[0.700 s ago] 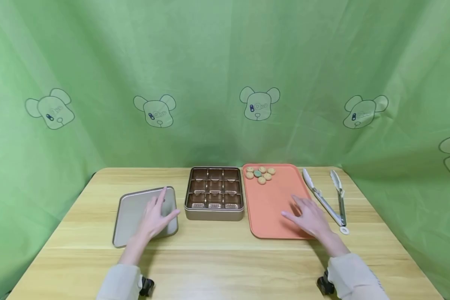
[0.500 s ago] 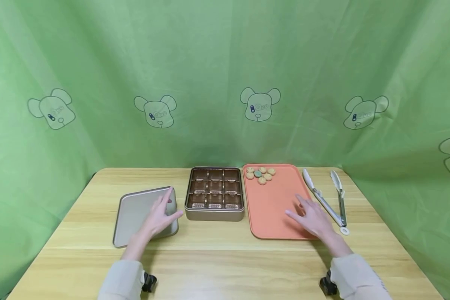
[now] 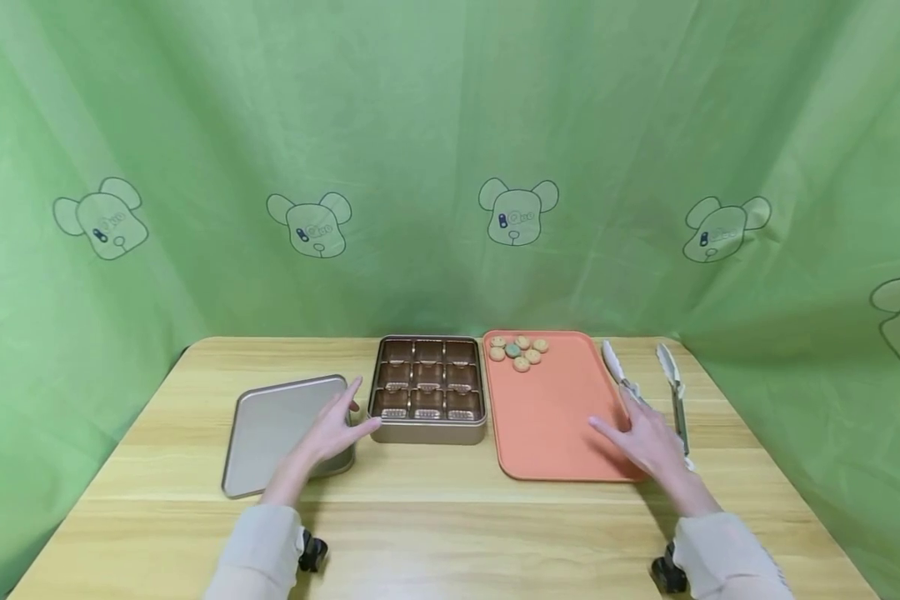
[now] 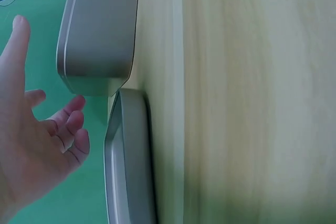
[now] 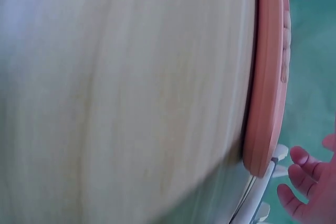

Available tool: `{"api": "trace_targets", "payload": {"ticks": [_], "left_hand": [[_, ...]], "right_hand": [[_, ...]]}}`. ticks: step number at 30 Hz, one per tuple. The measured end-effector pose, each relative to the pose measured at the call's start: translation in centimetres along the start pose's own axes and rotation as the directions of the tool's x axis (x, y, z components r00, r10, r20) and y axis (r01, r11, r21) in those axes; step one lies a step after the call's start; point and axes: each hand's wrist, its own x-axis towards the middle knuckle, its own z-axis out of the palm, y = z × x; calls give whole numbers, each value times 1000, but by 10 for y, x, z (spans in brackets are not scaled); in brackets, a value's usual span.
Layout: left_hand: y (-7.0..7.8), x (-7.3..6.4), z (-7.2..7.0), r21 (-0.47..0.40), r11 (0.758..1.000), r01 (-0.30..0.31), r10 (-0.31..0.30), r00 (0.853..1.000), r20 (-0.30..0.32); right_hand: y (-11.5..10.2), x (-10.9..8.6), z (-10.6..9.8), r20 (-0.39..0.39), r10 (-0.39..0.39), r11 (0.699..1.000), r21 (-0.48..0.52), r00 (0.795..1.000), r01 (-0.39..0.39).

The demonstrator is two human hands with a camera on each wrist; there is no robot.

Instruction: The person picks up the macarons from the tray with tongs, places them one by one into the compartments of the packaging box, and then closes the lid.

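Observation:
My left hand (image 3: 332, 433) hovers over the right side of a grey metal lid (image 3: 266, 437), thumb and fingers spread, near the front left corner of a metal tin (image 3: 427, 432). Nothing is in that hand. The tin has a brown divided insert (image 3: 429, 377) with bare compartments. My right hand (image 3: 651, 446), holding nothing, is above the right front edge of an orange tray (image 3: 547, 425), its fingers relaxed. It partly hides the spread silver tongs (image 3: 679, 410) with white tips. In the right wrist view, the tongs (image 5: 257, 195) lie beyond the tray corner.
Several round cookies (image 3: 521, 364), one of them green, lie at the tray's back left. The wooden table (image 3: 450, 533) ends at a green curtain (image 3: 420, 275) behind and on both sides. Black wrist cameras (image 3: 312, 553) sit under the sleeves.
Both hands have drifted to the right: the left from over the lid toward the tin, the right from over the tray toward the tongs. The objects stay in place; the view shifts slightly.

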Motion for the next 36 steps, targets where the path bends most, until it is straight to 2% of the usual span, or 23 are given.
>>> {"api": "trace_targets", "payload": {"ticks": [4, 12, 16, 21, 31, 36], "left_hand": [[1, 3, 4, -5, 1000, 13, -13, 1000, 12], [2, 3, 8, 59, 997, 43, -47, 996, 71], [1, 5, 11, 52, 998, 36, -39, 997, 64], [0, 9, 14, 33, 999, 20, -22, 998, 65], [-4, 12, 14, 52, 998, 41, -44, 997, 60], [-2, 13, 14, 37, 999, 14, -16, 998, 62]], "right_hand": [[6, -2, -3, 14, 63, 998, 5, 998, -63], [27, -5, -8, 17, 82, 994, 76, 996, -83], [40, -7, -11, -9, 119, 986, 115, 993, -117], [52, -11, -13, 1, 194, 966, 173, 981, -191], [66, -4, -9, 72, 222, 964, 137, 972, -230], [68, 1, -7, 89, 271, 951, 131, 958, -281]]}}
